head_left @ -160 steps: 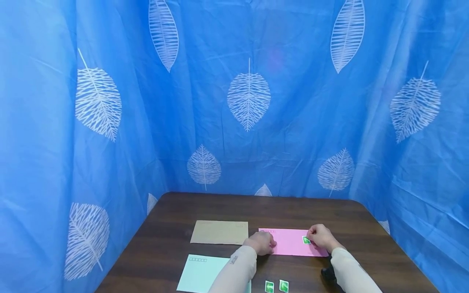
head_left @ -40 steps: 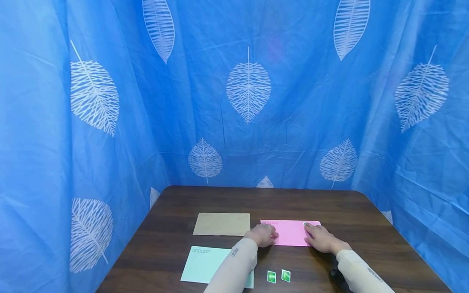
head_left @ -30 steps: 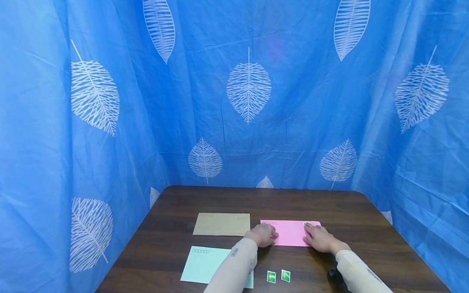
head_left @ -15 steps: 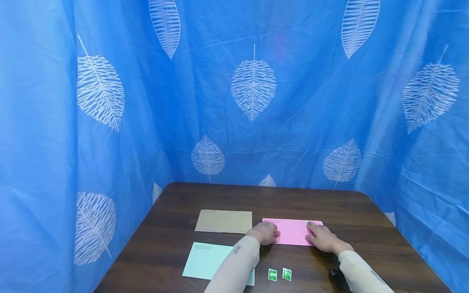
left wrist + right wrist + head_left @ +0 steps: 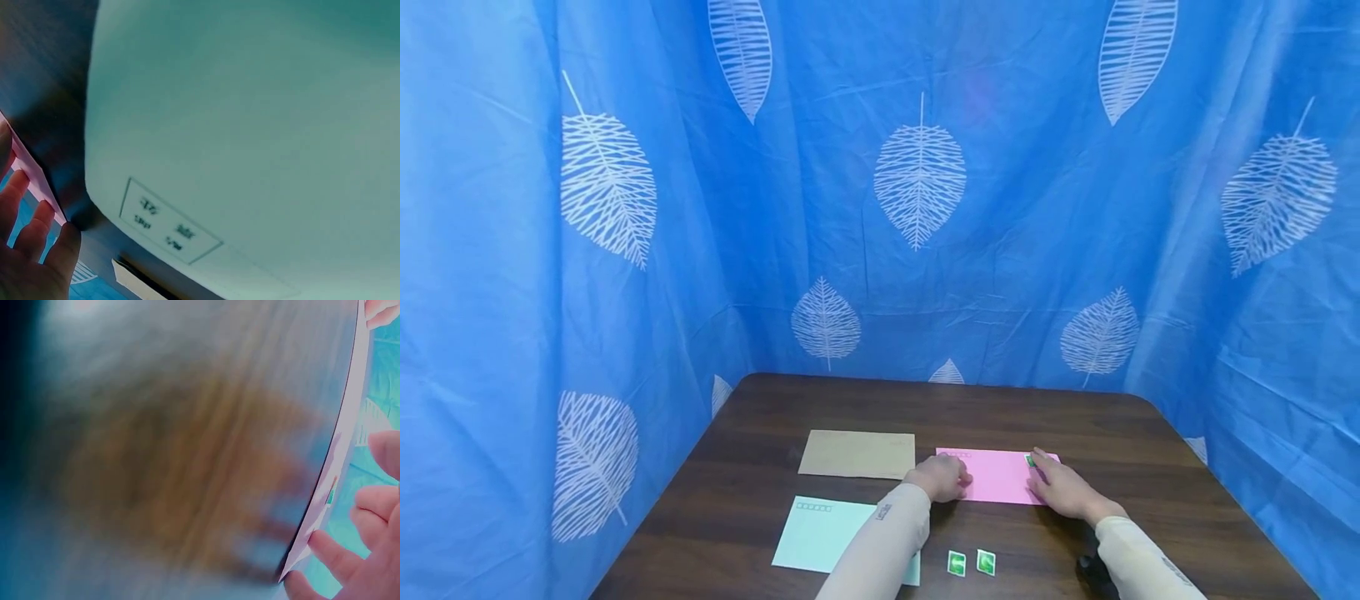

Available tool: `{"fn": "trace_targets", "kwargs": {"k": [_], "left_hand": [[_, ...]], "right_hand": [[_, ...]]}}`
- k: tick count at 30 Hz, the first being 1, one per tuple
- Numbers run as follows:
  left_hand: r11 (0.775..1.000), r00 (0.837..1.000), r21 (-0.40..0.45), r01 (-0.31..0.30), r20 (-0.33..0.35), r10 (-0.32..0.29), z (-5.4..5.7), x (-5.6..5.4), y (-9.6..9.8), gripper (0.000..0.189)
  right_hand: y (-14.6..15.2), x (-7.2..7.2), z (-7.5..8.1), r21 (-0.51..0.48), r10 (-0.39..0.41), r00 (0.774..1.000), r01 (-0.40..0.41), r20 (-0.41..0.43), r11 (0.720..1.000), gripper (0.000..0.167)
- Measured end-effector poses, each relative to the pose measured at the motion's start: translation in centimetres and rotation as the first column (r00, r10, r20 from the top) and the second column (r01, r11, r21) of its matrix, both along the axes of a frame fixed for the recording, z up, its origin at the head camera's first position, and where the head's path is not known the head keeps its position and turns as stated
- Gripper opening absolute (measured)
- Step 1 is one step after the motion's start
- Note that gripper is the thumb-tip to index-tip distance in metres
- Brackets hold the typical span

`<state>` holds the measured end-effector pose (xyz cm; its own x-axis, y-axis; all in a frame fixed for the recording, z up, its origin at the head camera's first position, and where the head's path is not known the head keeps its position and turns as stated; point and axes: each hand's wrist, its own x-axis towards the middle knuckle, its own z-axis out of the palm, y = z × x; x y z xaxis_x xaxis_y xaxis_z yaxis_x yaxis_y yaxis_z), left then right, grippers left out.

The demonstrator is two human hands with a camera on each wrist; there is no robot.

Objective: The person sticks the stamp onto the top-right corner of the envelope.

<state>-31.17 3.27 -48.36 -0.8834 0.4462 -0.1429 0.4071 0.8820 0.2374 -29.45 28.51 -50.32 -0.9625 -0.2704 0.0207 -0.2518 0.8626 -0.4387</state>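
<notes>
A pink envelope (image 5: 996, 483) lies flat on the right half of the table. My left hand (image 5: 942, 478) rests on its left end, fingertips touching the paper. At the other end is my right hand (image 5: 1070, 490); in the right wrist view its fingers (image 5: 337, 557) are spread, the lower ones touching the envelope's edge. A green stamp (image 5: 1029, 460) sits at the envelope's upper right corner, partly covered by the right fingers in the head view. Closer to me lie two loose green stamps, the left stamp (image 5: 957, 563) and the right stamp (image 5: 986, 562).
Left of the pink envelope lies a tan envelope (image 5: 857, 455). Nearer is a mint envelope (image 5: 820, 533), partly under the left forearm; a small printed box shows on it in the left wrist view. A blue leaf-patterned curtain (image 5: 1000, 250) surrounds the dark wooden table (image 5: 737, 467).
Several seconds ago the right hand pinched the stamp over the pink envelope; now the stamp lies at its upper right corner. Since half a second ago, the right fingers have shifted slightly, uncovering more stamp.
</notes>
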Motion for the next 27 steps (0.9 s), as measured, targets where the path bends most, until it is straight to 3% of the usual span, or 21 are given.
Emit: {"fn": "trace_targets", "kwargs": {"k": [9,17,27], "left_hand": [[1.000,0.999,-0.006,0.003,-0.034,-0.003,-0.4,-0.2,0.2,0.021],[1.000,1.000,-0.015,0.006,-0.026,-0.006,0.1,0.1,0.2,0.019],[1.000,0.999,0.007,0.015,-0.030,-0.015,0.2,0.2,-0.3,0.023]], "right_hand": [[1.3,0.7,0.0,-0.021,-0.039,0.999,0.038,-0.019,0.999,0.064],[2.0,1.4,0.3,-0.018,-0.075,0.995,0.074,-0.066,0.997,0.063],[2.8,2.1,0.2,0.000,-0.140,0.989,0.141,-0.044,0.990,0.065]]}}
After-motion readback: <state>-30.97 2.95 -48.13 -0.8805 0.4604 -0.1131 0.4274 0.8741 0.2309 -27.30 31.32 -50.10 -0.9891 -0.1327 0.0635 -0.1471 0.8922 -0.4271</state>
